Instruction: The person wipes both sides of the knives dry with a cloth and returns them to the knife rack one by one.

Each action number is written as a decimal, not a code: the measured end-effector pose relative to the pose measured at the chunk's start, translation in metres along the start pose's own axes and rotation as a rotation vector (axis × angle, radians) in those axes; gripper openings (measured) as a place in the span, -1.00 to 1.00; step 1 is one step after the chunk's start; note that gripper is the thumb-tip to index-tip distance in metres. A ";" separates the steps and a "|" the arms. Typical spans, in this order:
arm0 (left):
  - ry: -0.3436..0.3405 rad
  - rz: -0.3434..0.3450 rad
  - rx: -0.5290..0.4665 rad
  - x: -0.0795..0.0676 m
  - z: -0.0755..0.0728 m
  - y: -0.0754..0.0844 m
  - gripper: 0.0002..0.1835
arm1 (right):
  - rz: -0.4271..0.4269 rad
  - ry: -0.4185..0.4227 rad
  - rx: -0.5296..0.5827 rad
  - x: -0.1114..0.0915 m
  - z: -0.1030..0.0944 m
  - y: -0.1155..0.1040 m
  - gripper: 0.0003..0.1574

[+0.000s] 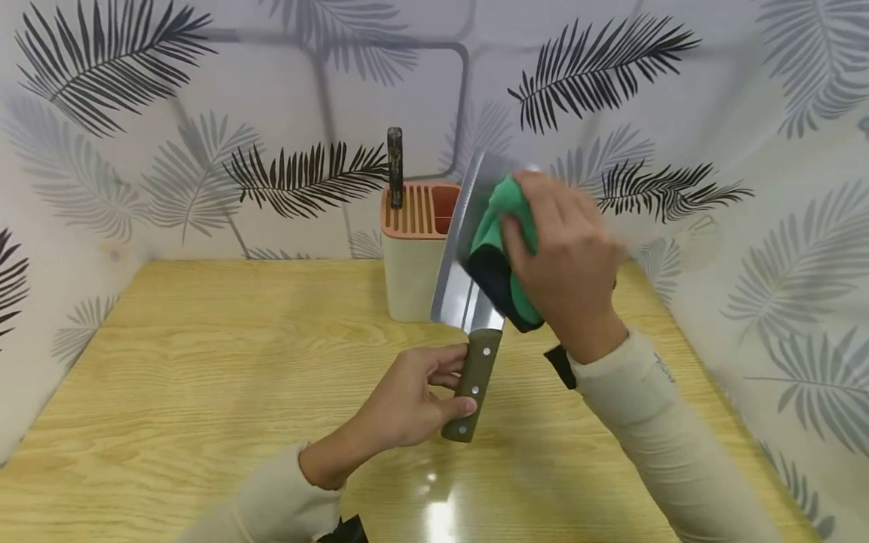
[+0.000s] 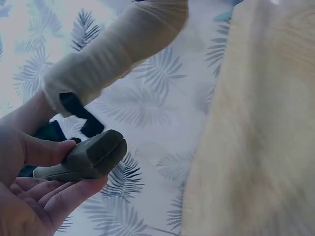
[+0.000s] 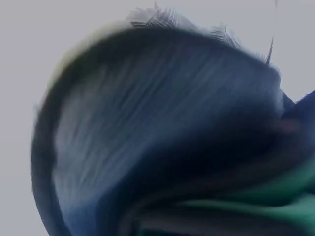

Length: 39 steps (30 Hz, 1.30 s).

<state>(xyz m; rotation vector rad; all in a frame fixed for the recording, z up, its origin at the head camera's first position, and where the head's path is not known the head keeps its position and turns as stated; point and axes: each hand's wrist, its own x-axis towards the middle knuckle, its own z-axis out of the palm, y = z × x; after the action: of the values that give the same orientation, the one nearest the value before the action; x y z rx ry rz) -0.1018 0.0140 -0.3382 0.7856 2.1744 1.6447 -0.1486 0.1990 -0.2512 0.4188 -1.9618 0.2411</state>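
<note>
My left hand (image 1: 407, 396) grips the olive handle (image 1: 477, 381) of a cleaver, its thumb laid along one side. The wide steel blade (image 1: 451, 290) points up and away, tilted to the right. My right hand (image 1: 566, 249) holds a bunched green and black cloth (image 1: 505, 215) against the blade's face, covering much of it. In the left wrist view the butt of the cleaver handle (image 2: 103, 152) sits between thumb and fingers. Green folds of the cloth (image 3: 266, 209) fill the lower right of the right wrist view, which is badly blurred.
Behind the cleaver stands a cream knife holder (image 1: 410, 279) with an orange slotted top. A dark-handled knife (image 1: 395, 162) is upright in one slot. The wood-grain table (image 1: 237, 392) is bordered by leaf-patterned sheets (image 1: 285, 98) at the back and sides.
</note>
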 end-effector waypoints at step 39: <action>-0.025 0.113 -0.311 0.006 -0.025 0.002 -0.36 | 0.011 -0.033 0.692 -0.086 -0.011 -0.031 -0.46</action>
<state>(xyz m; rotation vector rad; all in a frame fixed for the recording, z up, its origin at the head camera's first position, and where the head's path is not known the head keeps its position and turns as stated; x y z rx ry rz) -0.1196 -0.0017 -0.3285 0.8424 1.8219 1.9546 -0.0950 0.1899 -0.3259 0.8564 -1.8708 0.9343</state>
